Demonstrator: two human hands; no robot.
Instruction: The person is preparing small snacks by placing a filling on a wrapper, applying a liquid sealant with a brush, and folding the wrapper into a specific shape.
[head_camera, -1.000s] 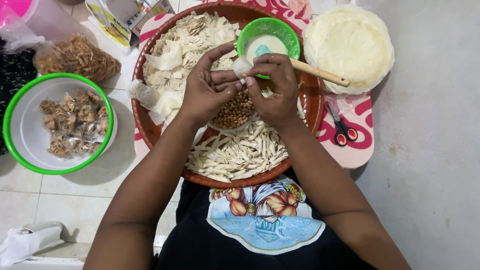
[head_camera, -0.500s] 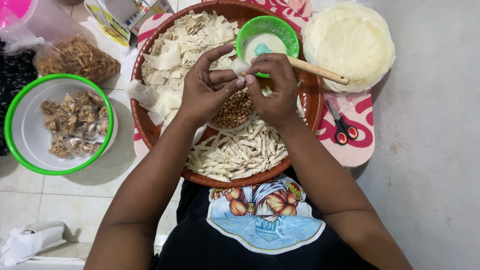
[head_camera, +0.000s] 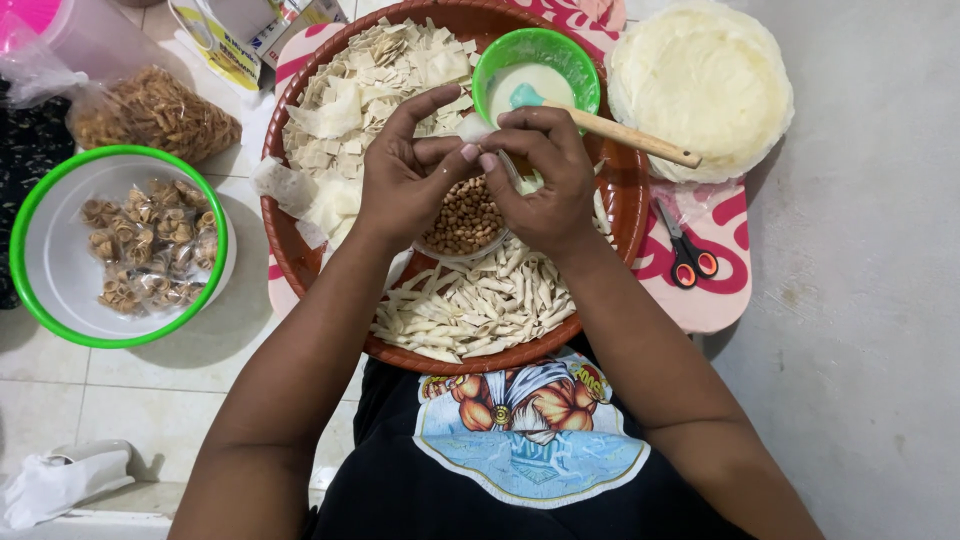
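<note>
My left hand (head_camera: 405, 175) and my right hand (head_camera: 535, 175) meet over a round brown tray (head_camera: 620, 190), pinching a small white pastry wrapper (head_camera: 472, 128) between their fingertips. Under the hands sits a small dish of brown peanuts (head_camera: 465, 215). Cut white wrapper squares (head_camera: 350, 90) fill the tray's far left. Rolled white pastry sticks (head_camera: 480, 305) lie heaped at its near side. A small green bowl of white paste (head_camera: 535, 80) with a wooden-handled brush (head_camera: 640, 140) stands just beyond my right hand.
A green-rimmed white bowl (head_camera: 50, 250) at the left holds fried folded snacks (head_camera: 150, 255). A plastic bag of fried snacks (head_camera: 155, 115) lies behind it. A stack of round wrappers (head_camera: 700, 85) and red-handled scissors (head_camera: 685, 245) lie on a pink-patterned board at the right.
Both hands stay together over the tray; the fingers have shifted slightly around the wrapper. Nothing else has moved.
</note>
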